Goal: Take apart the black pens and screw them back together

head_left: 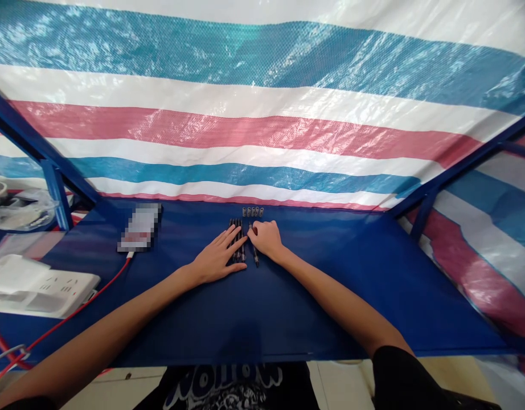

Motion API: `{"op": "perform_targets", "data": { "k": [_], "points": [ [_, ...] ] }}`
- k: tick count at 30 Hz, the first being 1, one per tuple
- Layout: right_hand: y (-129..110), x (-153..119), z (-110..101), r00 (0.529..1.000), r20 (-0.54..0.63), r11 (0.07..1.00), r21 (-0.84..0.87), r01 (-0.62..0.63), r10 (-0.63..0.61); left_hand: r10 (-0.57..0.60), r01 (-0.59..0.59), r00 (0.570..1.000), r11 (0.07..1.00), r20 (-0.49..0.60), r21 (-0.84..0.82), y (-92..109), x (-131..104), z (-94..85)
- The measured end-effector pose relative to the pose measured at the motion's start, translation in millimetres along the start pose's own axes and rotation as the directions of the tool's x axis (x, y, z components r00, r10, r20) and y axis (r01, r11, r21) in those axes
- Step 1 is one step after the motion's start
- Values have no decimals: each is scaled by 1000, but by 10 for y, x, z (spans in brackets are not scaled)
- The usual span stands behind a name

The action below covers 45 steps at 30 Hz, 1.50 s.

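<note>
Several dark pens (238, 224) lie side by side on the blue tabletop (314, 296). My left hand (217, 256) rests flat across them with its fingers spread, hiding much of the row. Just to the right, my right hand (266, 238) has its fingers closed on the upper part of one separate dark pen (256, 257), whose lower end sticks out toward me. Behind my hands stands a short row of small grey cylinders (253, 212), too small to identify.
A phone (138, 228) with a red cable lies at the left. Farther left are a white power strip (70, 290) and plastic bags (25, 208). A striped tarp (262, 125) closes off the back, and blue metal posts (425, 213) stand at both sides.
</note>
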State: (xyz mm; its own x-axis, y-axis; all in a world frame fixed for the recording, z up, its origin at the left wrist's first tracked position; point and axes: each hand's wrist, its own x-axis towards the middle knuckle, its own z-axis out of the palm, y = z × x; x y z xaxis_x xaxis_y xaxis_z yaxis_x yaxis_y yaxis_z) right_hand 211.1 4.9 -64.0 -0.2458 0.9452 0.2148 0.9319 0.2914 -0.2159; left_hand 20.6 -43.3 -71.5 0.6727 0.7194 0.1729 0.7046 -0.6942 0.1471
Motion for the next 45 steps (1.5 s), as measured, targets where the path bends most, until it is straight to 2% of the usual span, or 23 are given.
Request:
{"op": "perform_targets", "data": {
  "k": [18, 21, 23, 26, 30, 32, 35, 41, 45],
  "points": [
    [2, 8, 6, 1000, -1, 1000, 23, -7, 7, -6, 6, 1000, 1000, -8, 16, -9, -1, 31],
    [7, 8, 2, 1000, 4, 999, 36, -13, 13, -3, 2, 999, 1000, -43, -22, -11, -8, 6],
    [10, 7, -2, 1000, 3, 999, 41, -13, 13, -10, 3, 995, 998, -104, -68, -23, 2, -38],
    [11, 8, -2, 1000, -2, 999, 38, -3, 3, -83, 43, 967, 986, -242, -164, -83, 73, -120],
    [-4, 11, -7, 1000, -7, 1000, 26, -8, 8, -267, 137, 892, 929, -364, -345, -253, 272, -179],
    [-15, 10, -21, 1000, -6, 1000, 25, -11, 11, -352, 196, 863, 894, -362, -403, -346, 383, -170],
    [-22, 5, -45, 1000, 4, 1000, 28, -7, 6, -420, 276, 850, 869, -318, -410, -445, 502, -111],
    [5, 9, -32, 1000, 30, 1000, 23, -8, 7, -286, 218, 930, 936, -233, -277, -517, 552, 18],
    [-1, 2, -36, 1000, 27, 1000, 17, -3, 2, -244, 204, 961, 945, -133, -257, -540, 559, 24]
  ]
}}
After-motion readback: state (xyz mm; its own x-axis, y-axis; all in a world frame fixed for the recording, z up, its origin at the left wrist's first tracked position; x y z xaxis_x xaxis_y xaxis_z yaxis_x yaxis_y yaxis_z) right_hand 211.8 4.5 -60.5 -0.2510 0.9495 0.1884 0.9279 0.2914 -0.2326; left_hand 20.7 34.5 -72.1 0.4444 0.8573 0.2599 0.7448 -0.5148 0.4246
